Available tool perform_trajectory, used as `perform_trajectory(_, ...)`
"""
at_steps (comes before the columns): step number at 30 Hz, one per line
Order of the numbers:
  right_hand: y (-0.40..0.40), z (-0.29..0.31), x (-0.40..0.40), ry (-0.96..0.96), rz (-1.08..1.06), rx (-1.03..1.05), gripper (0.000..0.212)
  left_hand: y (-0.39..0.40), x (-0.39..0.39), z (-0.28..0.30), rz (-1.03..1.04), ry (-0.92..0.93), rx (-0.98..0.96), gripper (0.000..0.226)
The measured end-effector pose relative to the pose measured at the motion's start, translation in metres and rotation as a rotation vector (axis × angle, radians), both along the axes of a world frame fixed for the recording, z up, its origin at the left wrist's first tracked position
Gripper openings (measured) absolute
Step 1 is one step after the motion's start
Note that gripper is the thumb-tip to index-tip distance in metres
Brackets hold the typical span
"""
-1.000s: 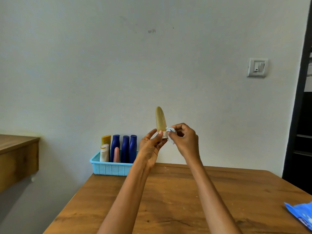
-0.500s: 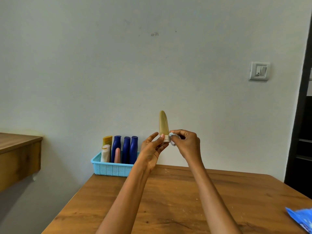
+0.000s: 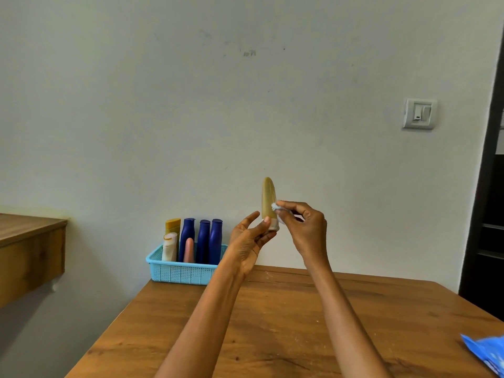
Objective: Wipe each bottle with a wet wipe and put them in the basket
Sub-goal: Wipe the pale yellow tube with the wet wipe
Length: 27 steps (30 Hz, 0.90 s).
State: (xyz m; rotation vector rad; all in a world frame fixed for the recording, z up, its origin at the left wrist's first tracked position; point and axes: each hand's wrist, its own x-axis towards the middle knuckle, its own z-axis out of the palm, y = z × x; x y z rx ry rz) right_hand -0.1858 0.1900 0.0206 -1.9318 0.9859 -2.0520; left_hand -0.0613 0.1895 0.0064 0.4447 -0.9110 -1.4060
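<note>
Tan bottle (image 3: 268, 197) — pinched by left fingers (image 3: 266, 222)

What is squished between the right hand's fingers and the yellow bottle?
A small white wet wipe. In the head view, the right hand pinches it against the side of the yellow bottle, which the left hand holds upright by its cap end.

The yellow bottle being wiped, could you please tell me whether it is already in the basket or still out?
Out. The left hand holds the yellow bottle in the air, to the right of the blue basket.
</note>
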Motion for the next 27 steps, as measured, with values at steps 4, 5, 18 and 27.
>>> perform_trajectory(4,-0.003,0.002,-0.005,0.131,0.046,0.129,0.008,-0.003,0.006,-0.003,0.036,-0.017,0.011,0.052)
perform_trajectory(5,-0.003,0.001,-0.005,0.108,0.001,0.117,0.009,-0.002,0.005,-0.004,0.033,-0.025,0.013,0.052)
perform_trajectory(18,0.002,0.006,0.0,0.048,-0.18,-0.022,0.015,-0.001,-0.003,-0.004,0.066,-0.102,0.027,0.056)
perform_trajectory(27,0.006,-0.008,0.013,0.177,-0.159,0.061,0.01,-0.003,0.004,-0.005,0.072,-0.025,0.072,0.056)
